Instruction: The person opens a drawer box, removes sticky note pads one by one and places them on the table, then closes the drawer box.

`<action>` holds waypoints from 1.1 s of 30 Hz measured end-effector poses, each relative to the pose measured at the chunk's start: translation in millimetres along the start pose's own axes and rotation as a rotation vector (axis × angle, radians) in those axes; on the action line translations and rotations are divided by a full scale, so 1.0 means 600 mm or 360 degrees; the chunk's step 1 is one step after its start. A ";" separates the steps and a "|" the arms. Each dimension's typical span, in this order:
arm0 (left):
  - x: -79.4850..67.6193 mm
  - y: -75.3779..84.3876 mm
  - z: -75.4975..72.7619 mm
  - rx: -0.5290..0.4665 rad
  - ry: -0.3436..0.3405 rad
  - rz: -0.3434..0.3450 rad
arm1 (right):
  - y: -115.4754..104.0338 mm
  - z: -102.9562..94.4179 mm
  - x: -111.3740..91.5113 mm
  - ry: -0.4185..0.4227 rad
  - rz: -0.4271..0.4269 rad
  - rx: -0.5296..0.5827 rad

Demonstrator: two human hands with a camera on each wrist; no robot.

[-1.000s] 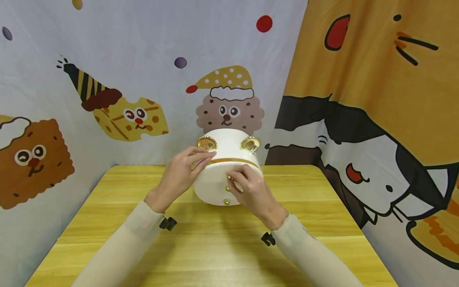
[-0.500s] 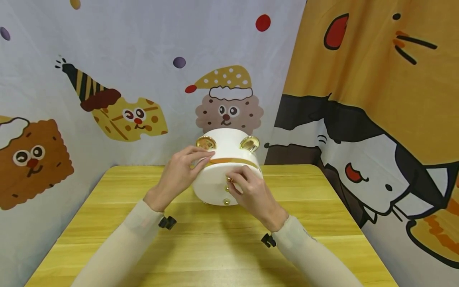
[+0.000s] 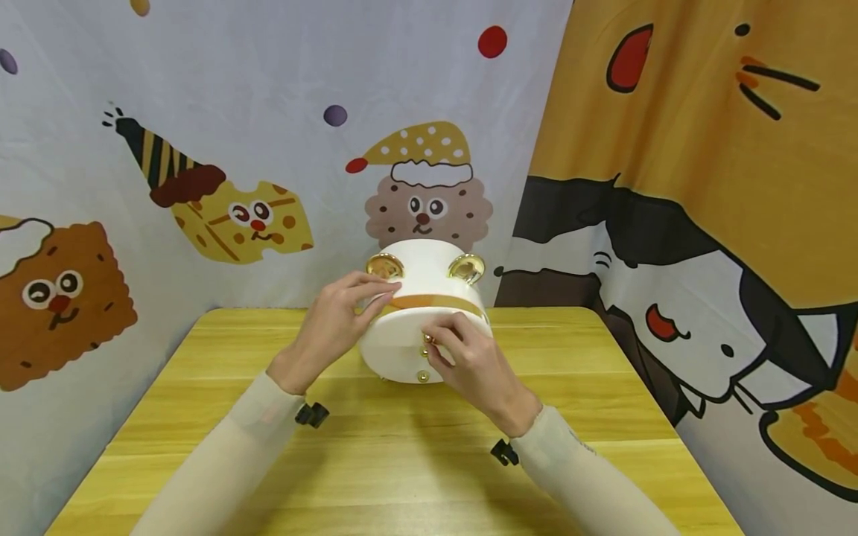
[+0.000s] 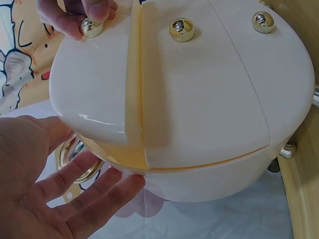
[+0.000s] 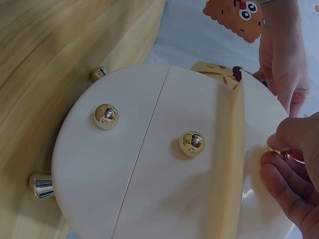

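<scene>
A small white, round-fronted drawer box (image 3: 429, 257) stands on the table, with two gold ears on top. My right hand (image 3: 477, 365) pinches the gold knob (image 3: 427, 339) of its top drawer between thumb and fingers. That top drawer (image 4: 92, 74) stands out from the box front, its yellowish side showing. My left hand (image 3: 335, 316) rests with fingers extended on the upper left of the box, near the left ear (image 3: 385, 266). The middle knob (image 5: 192, 144) and bottom knob (image 5: 106, 116) sit on drawer fronts flush with each other.
Short gold feet (image 5: 42, 185) carry the box on the wooden table (image 3: 402, 461). Close behind it hangs a white cloth (image 3: 268, 134) with cartoon prints. An orange printed curtain (image 3: 704, 171) hangs at the right. Black clips (image 3: 312, 415) sit at both wrists.
My right hand has moved slightly toward me with the knob, and the top drawer has slid farther out, widening the yellowish strip above it. My left hand has stayed on the box.
</scene>
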State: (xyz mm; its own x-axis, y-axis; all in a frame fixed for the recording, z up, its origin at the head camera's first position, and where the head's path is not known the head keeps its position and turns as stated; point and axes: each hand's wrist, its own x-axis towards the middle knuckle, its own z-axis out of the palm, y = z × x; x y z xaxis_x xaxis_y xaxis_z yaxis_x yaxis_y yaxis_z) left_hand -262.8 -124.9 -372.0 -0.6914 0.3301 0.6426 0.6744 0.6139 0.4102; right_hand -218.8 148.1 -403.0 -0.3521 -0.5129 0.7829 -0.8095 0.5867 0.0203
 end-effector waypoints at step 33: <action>-0.002 -0.002 0.000 -0.0025 0.0004 0.0028 | -0.023 -0.031 -0.007 -0.0035 -0.0096 -0.0099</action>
State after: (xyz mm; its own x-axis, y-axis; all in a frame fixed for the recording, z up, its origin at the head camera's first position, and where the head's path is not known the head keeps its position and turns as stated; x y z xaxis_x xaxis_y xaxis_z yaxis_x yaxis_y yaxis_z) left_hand -262.9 -126.1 -373.2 -0.6787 0.3391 0.6515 0.6905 0.5967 0.4088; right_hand -197.5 153.9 -394.9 -0.3143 -0.5619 0.7652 -0.7990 0.5918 0.1064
